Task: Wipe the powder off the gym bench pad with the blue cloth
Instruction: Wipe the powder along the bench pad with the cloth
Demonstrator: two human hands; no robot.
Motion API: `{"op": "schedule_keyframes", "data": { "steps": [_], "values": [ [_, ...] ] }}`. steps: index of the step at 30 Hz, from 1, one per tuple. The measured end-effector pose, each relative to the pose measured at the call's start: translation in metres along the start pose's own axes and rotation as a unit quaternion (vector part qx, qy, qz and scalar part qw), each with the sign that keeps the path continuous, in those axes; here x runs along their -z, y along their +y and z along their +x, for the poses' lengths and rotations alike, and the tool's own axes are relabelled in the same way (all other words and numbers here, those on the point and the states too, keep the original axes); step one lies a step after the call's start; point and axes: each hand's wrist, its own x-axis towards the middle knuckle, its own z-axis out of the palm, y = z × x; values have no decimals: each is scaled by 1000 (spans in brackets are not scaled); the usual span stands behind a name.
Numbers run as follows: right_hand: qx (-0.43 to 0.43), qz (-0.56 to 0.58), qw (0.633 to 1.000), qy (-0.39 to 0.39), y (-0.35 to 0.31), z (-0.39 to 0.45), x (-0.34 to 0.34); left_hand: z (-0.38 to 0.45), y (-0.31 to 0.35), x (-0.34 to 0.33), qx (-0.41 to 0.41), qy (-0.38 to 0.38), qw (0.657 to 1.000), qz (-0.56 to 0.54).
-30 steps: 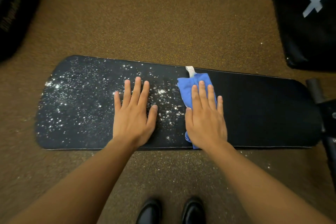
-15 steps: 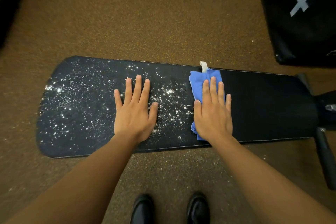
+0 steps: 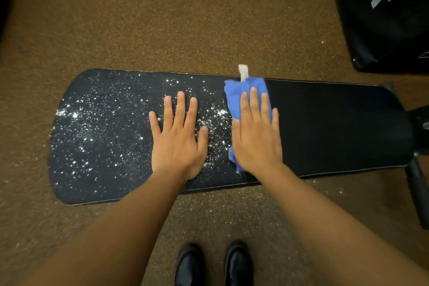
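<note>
The black gym bench pad [image 3: 336, 127] lies crosswise in front of me. White powder [image 3: 97, 123] speckles its left half, while the right half looks dark and clean. My left hand [image 3: 178, 141] rests flat on the powdered part with its fingers spread and nothing in it. To its right, my right hand [image 3: 257, 141] presses flat on the folded blue cloth [image 3: 239, 90], which sits at the border between powdered and clean pad. The cloth's white tag [image 3: 243, 72] sticks out past the pad's far edge.
Brown speckled floor [image 3: 185, 18] surrounds the pad, with a few powder specks on it. A black pad with white lettering [image 3: 383, 18] stands at the upper right. The bench's black frame [image 3: 417, 183] juts out at the right end. My black shoes [image 3: 189, 264] are below.
My right hand slid the cloth a little to the right, then back left and toward the far edge. My left hand has stayed in place on the powder.
</note>
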Motion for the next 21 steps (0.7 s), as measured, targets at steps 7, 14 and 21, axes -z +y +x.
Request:
{"op": "schedule_keyframes", "data": {
  "steps": [7, 14, 21],
  "values": [
    [-70, -17, 997, -5, 24, 19, 6, 0, 0, 0, 3, 2, 1000, -1],
    [12, -16, 1000, -1, -17, -12, -6, 1, 0, -1, 3, 1, 1000, -1],
    [-42, -32, 999, 1, 30, 2, 5, 0, 0, 2, 2, 0, 1000, -6]
  ]
}}
